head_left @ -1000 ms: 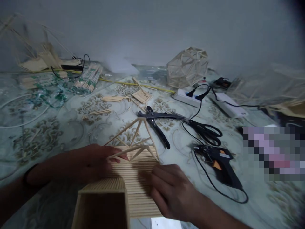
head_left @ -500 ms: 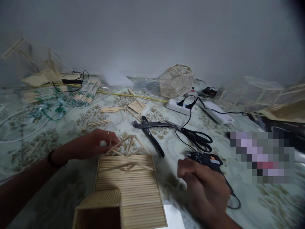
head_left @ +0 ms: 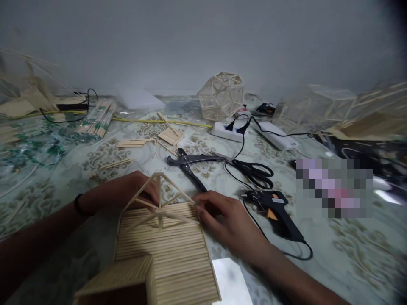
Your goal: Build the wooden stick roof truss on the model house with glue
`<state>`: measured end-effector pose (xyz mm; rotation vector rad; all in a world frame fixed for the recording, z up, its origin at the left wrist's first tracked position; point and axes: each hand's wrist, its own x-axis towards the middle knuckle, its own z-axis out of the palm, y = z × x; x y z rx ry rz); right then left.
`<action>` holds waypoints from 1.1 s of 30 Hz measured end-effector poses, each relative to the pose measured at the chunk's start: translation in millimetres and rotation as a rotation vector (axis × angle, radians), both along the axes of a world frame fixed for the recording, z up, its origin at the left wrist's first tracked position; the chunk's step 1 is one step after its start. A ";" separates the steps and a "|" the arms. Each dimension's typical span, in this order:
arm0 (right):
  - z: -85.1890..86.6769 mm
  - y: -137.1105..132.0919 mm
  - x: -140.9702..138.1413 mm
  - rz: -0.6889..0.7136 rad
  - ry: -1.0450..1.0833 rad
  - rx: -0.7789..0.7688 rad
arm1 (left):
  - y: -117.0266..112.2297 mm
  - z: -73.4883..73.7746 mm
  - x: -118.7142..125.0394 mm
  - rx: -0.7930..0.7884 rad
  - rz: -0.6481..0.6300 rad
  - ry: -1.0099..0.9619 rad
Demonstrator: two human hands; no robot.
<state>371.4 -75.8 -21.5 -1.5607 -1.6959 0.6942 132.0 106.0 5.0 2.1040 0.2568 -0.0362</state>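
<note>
A model house of wooden sticks (head_left: pixel 165 250) lies in front of me, its slatted roof facing up. A triangular stick truss (head_left: pixel 158 192) stands upright at its far edge. My left hand (head_left: pixel 127 191) is closed on the truss's left side, fingers pinching the sticks. My right hand (head_left: pixel 222 216) rests at the roof's far right corner, fingertips touching the truss's right foot. A black glue gun (head_left: pixel 280 214) with an orange trigger lies just right of my right hand.
Black pliers (head_left: pixel 187 163) and black scissors (head_left: pixel 254 171) lie beyond the model. Farther back are a white power strip (head_left: pixel 227 131), a stick polyhedron (head_left: pixel 221 95), loose stick bundles (head_left: pixel 98 114) and more stick frames at both sides. A white sheet (head_left: pixel 230 281) lies near me.
My right hand left the glue gun's side and came back left to the truss's right foot. The truss now stands more upright. The view has shifted.
</note>
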 end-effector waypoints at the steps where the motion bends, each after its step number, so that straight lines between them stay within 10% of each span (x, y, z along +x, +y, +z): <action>1: -1.2 0.2 1.0 -0.005 -0.008 0.000 | 0.8 -0.4 -1.3 -0.002 -0.004 0.002; 5: -1.6 -1.7 2.8 -0.001 -0.035 0.007 | 2.4 6.5 -24.3 0.033 0.085 0.016; 11: 0.6 -4.2 1.5 -0.031 -0.116 0.239 | -20.7 38.7 -78.1 0.299 0.593 -0.162; 18: 8.1 -3.4 -9.5 0.059 -0.018 0.484 | -61.6 33.7 -78.1 0.265 0.466 -0.287; 33: 45.4 -1.9 -22.7 0.229 0.054 0.325 | -84.2 35.8 -66.8 0.427 0.461 -0.338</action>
